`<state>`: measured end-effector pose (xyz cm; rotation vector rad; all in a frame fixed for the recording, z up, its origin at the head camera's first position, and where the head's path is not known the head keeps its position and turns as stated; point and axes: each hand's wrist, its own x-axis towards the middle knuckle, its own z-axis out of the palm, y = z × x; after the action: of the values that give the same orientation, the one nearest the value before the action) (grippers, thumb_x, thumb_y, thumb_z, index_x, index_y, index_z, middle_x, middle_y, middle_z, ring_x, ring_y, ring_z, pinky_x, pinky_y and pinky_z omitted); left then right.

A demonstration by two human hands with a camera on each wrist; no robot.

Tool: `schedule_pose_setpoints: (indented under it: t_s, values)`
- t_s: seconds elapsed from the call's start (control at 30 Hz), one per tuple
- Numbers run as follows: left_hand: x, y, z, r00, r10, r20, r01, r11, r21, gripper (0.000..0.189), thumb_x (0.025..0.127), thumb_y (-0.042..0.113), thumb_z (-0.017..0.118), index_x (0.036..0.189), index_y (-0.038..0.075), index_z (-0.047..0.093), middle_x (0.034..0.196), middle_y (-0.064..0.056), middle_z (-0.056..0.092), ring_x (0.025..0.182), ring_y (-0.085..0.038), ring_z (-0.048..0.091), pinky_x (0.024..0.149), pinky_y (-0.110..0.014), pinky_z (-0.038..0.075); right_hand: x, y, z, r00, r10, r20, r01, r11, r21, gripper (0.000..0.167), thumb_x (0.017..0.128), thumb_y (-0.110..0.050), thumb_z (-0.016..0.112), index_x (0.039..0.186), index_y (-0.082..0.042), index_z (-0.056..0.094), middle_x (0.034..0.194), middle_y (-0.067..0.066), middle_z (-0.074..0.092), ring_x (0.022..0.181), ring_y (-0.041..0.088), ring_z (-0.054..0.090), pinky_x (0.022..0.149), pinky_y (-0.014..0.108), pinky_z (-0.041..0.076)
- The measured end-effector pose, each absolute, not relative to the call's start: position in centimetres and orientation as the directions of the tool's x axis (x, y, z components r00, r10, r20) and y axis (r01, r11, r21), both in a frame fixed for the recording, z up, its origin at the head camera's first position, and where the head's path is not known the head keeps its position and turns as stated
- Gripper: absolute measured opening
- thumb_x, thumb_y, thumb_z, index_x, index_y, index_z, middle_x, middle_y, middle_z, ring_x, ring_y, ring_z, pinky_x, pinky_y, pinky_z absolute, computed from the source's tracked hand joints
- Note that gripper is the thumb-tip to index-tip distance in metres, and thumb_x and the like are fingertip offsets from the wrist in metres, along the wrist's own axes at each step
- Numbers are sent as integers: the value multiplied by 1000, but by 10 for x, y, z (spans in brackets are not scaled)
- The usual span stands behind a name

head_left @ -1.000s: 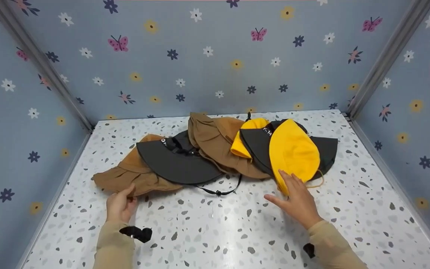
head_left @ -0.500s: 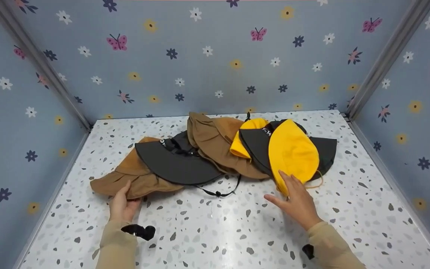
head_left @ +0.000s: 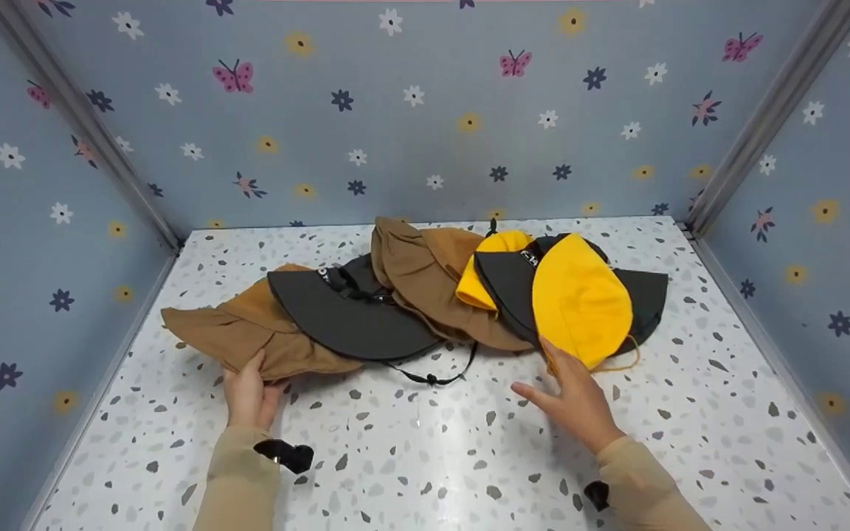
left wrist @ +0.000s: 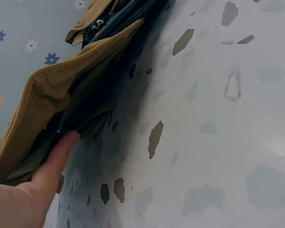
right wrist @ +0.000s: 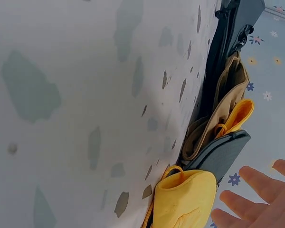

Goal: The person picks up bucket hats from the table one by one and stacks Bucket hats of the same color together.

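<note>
At the left end of a row of overlapping hats, my left hand [head_left: 249, 394] pinches the front brim of a brown sun hat [head_left: 248, 324], thumb on top and fingers beneath. In the left wrist view, this brim [left wrist: 47, 90] is raised off the table, with shadow below. A black wide-brimmed hat [head_left: 358, 324] overlaps its right side. My right hand [head_left: 572, 402] hovers with spread fingers by the lower edge of a yellow bucket hat [head_left: 584, 302]. In the right wrist view, the fingers [right wrist: 259, 183] hold nothing. Whether a fingertip touches the yellow hat is unclear.
A second brown hat [head_left: 425, 280], another yellow hat [head_left: 502, 243] and a dark hat [head_left: 506, 284] lie partly covered. A black chin strap [head_left: 431, 381] loops onto the speckled white table [head_left: 425, 457]. Flower-patterned panels [head_left: 425, 125] enclose the back and sides.
My left hand has moved slightly right and taken hold of the brown hat's brim; the hat's left tip has risen and shifted left. My right hand has drifted slightly left.
</note>
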<state>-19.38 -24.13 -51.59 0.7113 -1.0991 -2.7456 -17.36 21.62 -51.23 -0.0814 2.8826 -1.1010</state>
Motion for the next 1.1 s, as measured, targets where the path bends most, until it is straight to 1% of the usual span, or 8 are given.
schedule_pose_setpoints:
  t_s: [0.13,0.3,0.47,0.57,0.73,0.9,1.0,1.1]
  values:
    - [-198,-237,-512,-903,-277,-329,-24,-731,682,66,107,12,32,152,54,6,165,5,13,150,-17,22,121,-43,28,-173,212,-512,-995,-65,-74,10,681,-732,100,80,-65,70,158,-19,27,158,9,38,143,34,39,117,56,31]
    - [-198,-231,-507,-898,-314,-308,-7,-689,725,62,108,17,28,154,51,2,166,7,9,152,-16,18,123,-40,25,-170,202,-514,-985,-80,-152,79,576,-813,94,84,-53,74,158,-23,25,155,8,43,142,36,40,115,58,32]
    - [-199,-228,-501,-896,-353,-270,48,-682,730,60,108,16,28,154,48,6,165,9,11,151,-15,19,122,-34,25,-169,195,-516,-983,-98,-154,86,496,-864,89,86,-44,75,157,-20,27,150,11,48,140,33,43,116,54,33]
    - [-198,-227,-495,-897,-376,-234,104,-693,713,58,108,15,28,154,45,11,163,8,16,149,-15,24,120,-32,29,-168,192,-516,-984,-100,-145,79,485,-871,88,86,-43,75,157,-19,28,149,13,49,139,34,44,115,55,34]
    - [-197,-226,-485,-883,-415,-218,162,-706,689,56,107,15,32,153,44,17,160,9,22,148,-15,26,119,-33,30,-166,189,-517,-982,-96,-163,94,500,-861,88,86,-47,74,157,-18,29,147,15,51,136,39,46,112,57,37]
    - [-197,-228,-476,-862,-466,-201,236,-719,654,55,107,15,35,152,42,19,157,8,26,147,-17,30,119,-35,32,-165,186,-518,-981,-85,-175,106,519,-848,88,86,-48,74,156,-18,31,145,14,54,133,41,49,110,57,40]
    - [-196,-229,-471,-844,-498,-197,266,-709,653,56,107,16,37,152,42,19,155,7,28,146,-17,31,118,-34,33,-165,185,-518,-981,-82,-177,108,530,-841,88,85,-51,74,156,-19,32,144,13,55,132,40,50,109,57,41]
    - [-196,-227,-465,-824,-537,-180,305,-688,659,54,106,15,38,152,39,23,151,6,33,143,-16,35,116,-33,35,-166,184,-518,-978,-79,-191,120,533,-837,91,83,-55,74,156,-20,32,145,12,54,133,40,50,110,57,40]
